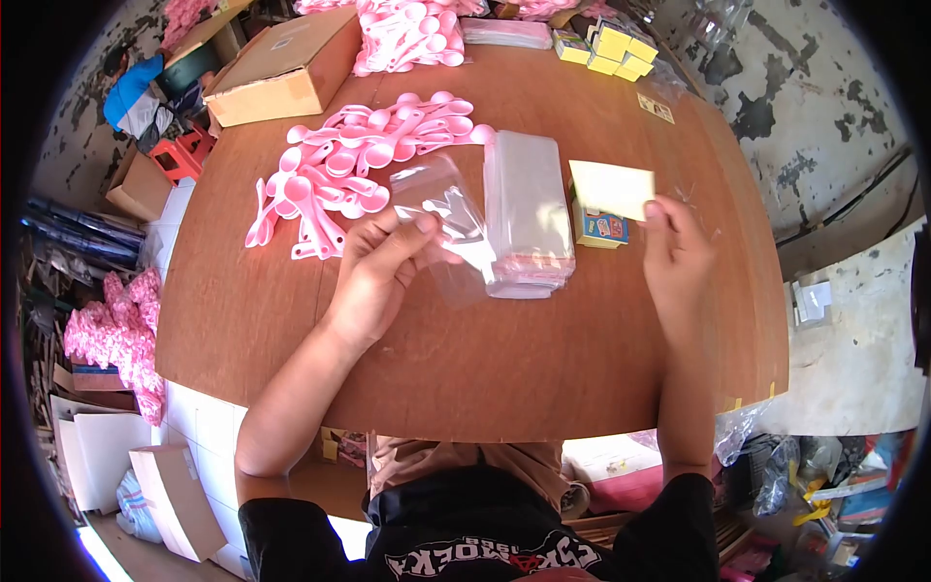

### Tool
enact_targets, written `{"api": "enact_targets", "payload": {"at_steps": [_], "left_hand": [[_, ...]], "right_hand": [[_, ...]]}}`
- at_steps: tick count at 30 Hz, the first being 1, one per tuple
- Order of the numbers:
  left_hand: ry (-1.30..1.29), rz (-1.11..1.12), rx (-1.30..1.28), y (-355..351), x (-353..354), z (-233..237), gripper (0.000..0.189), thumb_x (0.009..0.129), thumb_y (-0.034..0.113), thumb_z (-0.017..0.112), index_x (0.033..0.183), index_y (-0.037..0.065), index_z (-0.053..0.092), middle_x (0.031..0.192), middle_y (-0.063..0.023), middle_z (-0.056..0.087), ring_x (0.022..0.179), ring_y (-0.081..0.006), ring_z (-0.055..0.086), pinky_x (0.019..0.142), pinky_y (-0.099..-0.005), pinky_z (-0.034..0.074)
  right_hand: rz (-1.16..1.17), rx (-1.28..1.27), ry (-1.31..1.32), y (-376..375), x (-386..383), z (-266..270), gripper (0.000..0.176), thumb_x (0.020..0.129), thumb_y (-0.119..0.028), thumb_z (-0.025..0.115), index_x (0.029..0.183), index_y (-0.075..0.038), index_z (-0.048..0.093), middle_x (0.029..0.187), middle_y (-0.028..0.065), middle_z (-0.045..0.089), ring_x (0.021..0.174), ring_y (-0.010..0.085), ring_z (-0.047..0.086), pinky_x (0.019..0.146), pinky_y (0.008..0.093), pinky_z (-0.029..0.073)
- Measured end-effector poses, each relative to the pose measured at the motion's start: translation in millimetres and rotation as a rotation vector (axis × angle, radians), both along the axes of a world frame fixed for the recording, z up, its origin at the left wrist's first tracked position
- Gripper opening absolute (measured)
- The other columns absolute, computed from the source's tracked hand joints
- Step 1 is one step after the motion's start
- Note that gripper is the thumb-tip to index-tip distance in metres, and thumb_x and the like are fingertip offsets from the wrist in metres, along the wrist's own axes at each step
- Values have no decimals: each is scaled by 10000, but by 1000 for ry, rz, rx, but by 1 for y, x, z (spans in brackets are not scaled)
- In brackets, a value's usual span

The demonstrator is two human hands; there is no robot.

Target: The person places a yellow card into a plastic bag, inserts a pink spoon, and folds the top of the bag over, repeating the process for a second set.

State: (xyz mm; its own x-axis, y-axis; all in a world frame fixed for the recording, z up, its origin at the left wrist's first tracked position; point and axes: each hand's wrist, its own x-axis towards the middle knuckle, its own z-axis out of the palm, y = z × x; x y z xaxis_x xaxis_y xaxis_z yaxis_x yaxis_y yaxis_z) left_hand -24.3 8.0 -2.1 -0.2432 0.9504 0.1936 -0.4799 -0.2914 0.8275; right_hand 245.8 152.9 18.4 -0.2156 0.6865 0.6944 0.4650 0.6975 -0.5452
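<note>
My left hand (380, 267) pinches a clear plastic bag (441, 209) between thumb and fingers, above the table. My right hand (677, 252) grips a pale yellow card (611, 186) by its lower right corner. Below that card sits a small stack of printed cards (599, 229), partly hidden by it. Between my hands lies a thick pile of clear plastic bags (529, 199). Left of the pile, pink plastic measuring spoons (373, 145) are heaped loosely on the table.
The brown wooden table (485, 378) spans the view. A cardboard box (286, 73), more pink spoons (412, 39) and several yellow card stacks (616, 47) stand at its far side. One loose card (656, 107) lies back right. A person in blue (141, 92) is at the far left.
</note>
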Motion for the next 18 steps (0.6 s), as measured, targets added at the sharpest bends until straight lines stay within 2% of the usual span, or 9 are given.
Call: {"api": "enact_targets", "payload": {"at_steps": [1,3,4,6,8,10,15,17,18], "left_hand": [[19,-30,-95,-2,2,2,184,927,173,646,1016,15,676,953,-54,695,845,-134,657,799,-286,506],[194,-131,-234,-4,1,2,255,901,210,682,1047,2,696,913,-29,691,812,-80,611,771,-260,488],[309,-197,-265,-4,1,2,250,885,204,703,1017,-8,707,867,-19,691,799,-64,599,729,-243,483],[481,-368,-349,-7,6,6,226,882,180,709,988,-19,714,836,-18,692,770,-48,588,677,-228,476],[660,-467,-367,-8,12,10,226,894,164,697,991,-40,711,808,-27,694,736,-42,584,638,-227,476],[635,-529,-275,-8,18,3,224,894,155,696,988,-48,706,798,-40,696,740,-41,587,641,-229,480],[760,-501,-328,-10,19,6,205,886,120,687,994,-54,701,796,-60,701,748,-52,608,667,-238,501],[647,-312,-167,-9,20,-8,203,879,111,687,990,-59,700,782,-57,702,724,-56,610,654,-235,502],[647,-312,-167,-9,19,-5,203,879,111,687,990,-59,700,782,-57,702,724,-56,610,654,-235,502]], "right_hand": [[4,1,-3,-4,-1,1,157,937,-133,615,970,11,667,797,116,692,698,194,670,657,300,520],[259,-184,390,-16,-2,4,198,972,-154,575,985,35,631,761,89,674,685,132,650,616,264,509],[263,-183,389,-21,-4,3,198,972,-154,575,985,35,631,761,89,674,685,132,650,616,264,509],[505,-320,500,-33,-10,-1,208,983,-156,558,986,46,605,764,83,666,669,129,646,593,256,514],[580,-370,428,-45,-17,-5,181,973,-110,566,992,64,609,792,104,668,647,135,648,584,254,524],[602,-400,359,-52,-21,-10,159,957,-69,580,1010,78,607,807,104,669,659,125,648,587,248,527],[606,-365,233,-49,-25,-10,142,943,-77,612,962,61,640,814,85,671,653,104,631,581,225,511],[621,-400,219,-45,-23,-11,144,944,-82,612,960,58,641,812,81,671,649,103,630,580,224,509],[637,-435,205,-43,-22,-12,147,945,-87,611,957,56,641,809,77,671,646,102,629,579,224,508]]}}
